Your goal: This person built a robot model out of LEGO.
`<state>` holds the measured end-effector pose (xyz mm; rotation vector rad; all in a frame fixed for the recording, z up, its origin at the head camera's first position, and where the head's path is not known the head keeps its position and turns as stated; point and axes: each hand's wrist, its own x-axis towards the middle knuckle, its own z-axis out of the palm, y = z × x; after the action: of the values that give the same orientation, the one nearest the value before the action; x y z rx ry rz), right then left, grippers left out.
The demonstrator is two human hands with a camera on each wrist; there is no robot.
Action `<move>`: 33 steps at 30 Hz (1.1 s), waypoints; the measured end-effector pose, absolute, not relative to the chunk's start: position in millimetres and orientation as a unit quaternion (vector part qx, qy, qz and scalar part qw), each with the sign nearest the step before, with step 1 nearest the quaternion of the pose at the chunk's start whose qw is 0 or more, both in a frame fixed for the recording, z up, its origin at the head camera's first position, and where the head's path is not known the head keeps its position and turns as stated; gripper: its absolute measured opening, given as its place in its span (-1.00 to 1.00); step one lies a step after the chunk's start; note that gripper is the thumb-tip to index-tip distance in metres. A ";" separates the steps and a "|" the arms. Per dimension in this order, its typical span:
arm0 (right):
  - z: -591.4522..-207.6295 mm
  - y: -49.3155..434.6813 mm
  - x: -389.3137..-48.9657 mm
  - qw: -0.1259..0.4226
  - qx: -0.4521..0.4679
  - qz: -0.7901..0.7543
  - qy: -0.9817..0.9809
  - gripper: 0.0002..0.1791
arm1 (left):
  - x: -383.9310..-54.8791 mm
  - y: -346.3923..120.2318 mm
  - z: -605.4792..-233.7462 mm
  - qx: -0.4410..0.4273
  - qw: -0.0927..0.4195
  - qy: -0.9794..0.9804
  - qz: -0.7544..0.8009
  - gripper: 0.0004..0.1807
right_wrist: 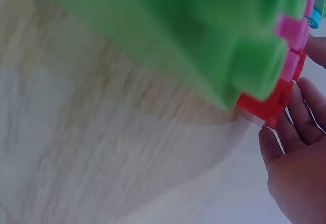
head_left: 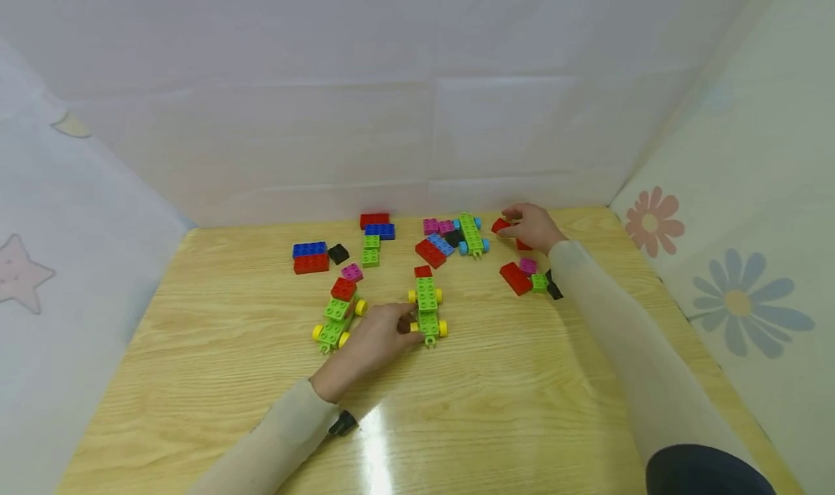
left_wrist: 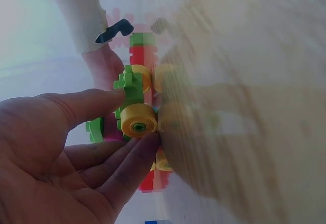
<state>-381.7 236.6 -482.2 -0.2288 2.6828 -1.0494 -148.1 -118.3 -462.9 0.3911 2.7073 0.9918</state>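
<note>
My left hand (head_left: 385,330) pinches the rear of a green toy car (head_left: 427,299) with yellow wheels and a red brick (head_left: 422,271) at its far end. In the left wrist view the thumb lies on the green body (left_wrist: 133,89) and fingertips sit at a yellow wheel (left_wrist: 139,121). At the back right, my right hand (head_left: 531,227) holds a small red brick (head_left: 500,225) between thumb and fingers. Another red brick (head_left: 523,244) is partly hidden under that hand. A blurred green brick (right_wrist: 204,35) fills the upper part of the right wrist view.
A second green car (head_left: 335,325) with yellow wheels stands left of my left hand. Farther back is a green car base (head_left: 470,234) with blue wheels. Loose bricks include a red one (head_left: 516,278), a pink one (head_left: 528,266) and a blue one (head_left: 309,249).
</note>
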 end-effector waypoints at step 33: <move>-455.1 231.3 -363.3 0.111 -0.076 -0.338 0.932 -0.43 | -147.5 -119.1 -462.1 0.137 0.115 0.922 0.343 -0.46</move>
<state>-363.3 231.3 -455.1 -0.2234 2.7363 -0.9925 -147.5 -119.1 -462.1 0.4006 2.7035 1.0040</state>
